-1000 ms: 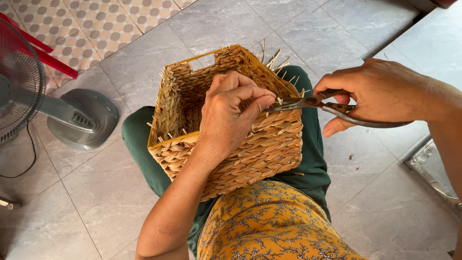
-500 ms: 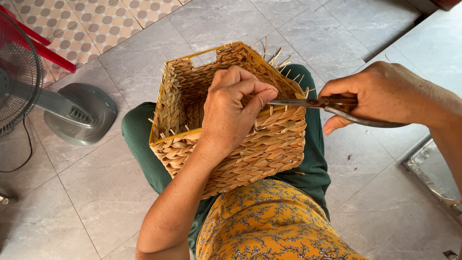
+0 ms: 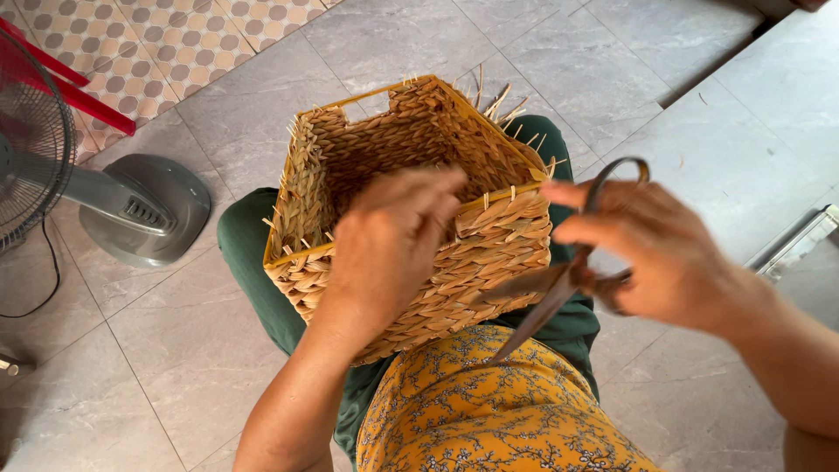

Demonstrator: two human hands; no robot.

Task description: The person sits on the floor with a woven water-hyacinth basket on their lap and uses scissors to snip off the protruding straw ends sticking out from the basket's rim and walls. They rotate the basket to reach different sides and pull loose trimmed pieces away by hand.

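A square woven straw basket (image 3: 489, 253) rests on my lap, its opening facing up, with short stalk ends sticking out along the rim. My left hand (image 3: 389, 240) lies over the near rim, fingers reaching into the basket and gripping its edge. My right hand (image 3: 651, 249) is just right of the basket and holds a pair of dark scissors (image 3: 559, 284), blades pointing down and left beside the basket's near wall. The hand is blurred by motion.
A grey standing fan (image 3: 131, 210) with a round base stands on the tiled floor to the left, its cage at the frame's left edge. Red bars (image 3: 61, 83) lie behind it. A metal-edged object (image 3: 800, 245) sits at the right. Green trousers and a yellow patterned garment cover my lap.
My right hand has drawn the scissors back from the basket's rim and swung the blades downward. My left hand has shifted along the near rim. The basket has turned slightly.
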